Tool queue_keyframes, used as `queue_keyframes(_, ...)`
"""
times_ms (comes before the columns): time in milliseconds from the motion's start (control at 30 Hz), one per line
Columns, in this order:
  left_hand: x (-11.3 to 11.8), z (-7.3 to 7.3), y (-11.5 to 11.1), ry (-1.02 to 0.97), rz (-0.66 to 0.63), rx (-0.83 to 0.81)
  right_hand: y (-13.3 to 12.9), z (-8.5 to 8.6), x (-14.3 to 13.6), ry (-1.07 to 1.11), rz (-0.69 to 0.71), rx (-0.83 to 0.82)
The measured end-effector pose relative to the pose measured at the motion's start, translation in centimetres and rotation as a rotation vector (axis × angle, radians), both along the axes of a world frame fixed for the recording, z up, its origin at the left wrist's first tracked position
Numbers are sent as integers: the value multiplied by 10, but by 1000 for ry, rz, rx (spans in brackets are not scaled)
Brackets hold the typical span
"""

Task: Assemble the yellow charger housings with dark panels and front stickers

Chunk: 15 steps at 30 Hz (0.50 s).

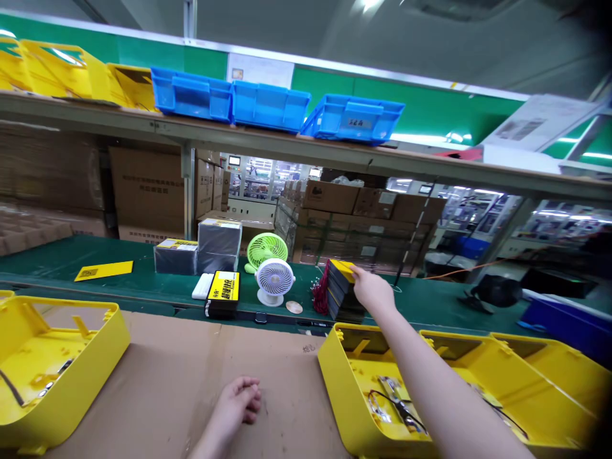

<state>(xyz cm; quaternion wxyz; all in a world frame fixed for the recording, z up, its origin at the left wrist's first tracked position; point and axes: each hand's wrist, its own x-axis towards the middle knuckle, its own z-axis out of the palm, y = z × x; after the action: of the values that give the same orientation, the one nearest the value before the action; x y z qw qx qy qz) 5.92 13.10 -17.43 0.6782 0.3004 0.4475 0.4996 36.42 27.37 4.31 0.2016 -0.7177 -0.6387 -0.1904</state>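
Observation:
My right hand (375,290) reaches across the bench, its fingers closed on the yellow top edge of a flat pack (342,268). That pack tops a leaning stack of dark packs (342,299), with a bundle of red wires (321,290) along its left side. Over the cardboard sheet (176,363), my left hand (238,401) has its fingers curled with nothing visible in them. Below my right forearm lies an open yellow housing (335,376) with wires and small metal parts inside. Another yellow housing (112,357) stands to the left.
A white fan (275,278) and a green fan (268,250) stand mid-bench. Left of them are a black and yellow box (224,293), wrapped grey blocks (218,245) and a yellow plate (104,271). Blue bins (351,119) line the overhead shelf. More yellow housings (549,382) sit at right.

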Motion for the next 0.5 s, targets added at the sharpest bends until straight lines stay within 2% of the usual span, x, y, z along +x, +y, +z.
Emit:
queue_keyframes(100,0,-1,0,4,-10,8,-35,28,-17,21,41,171)
queue_keyframes(200,-1,1,-1,15,-30,19,-87,49,-47,96,356,476)
queue_keyframes(267,-2,4,-5,22,-46,29,-123,52,-69,120,605,587)
queue_keyframes(333,-4,10,-11,30,-69,53,-155,42,-90,114,790,591)
queue_keyframes(367,-5,14,-16,31,-91,75,-167,32,-99,107,857,559)
queue_keyframes(433,-6,22,-25,-2,-144,144,-186,3,-117,75,968,463)
queue_keyframes(500,-8,30,-35,-121,-178,225,-198,-35,-134,47,1032,343)
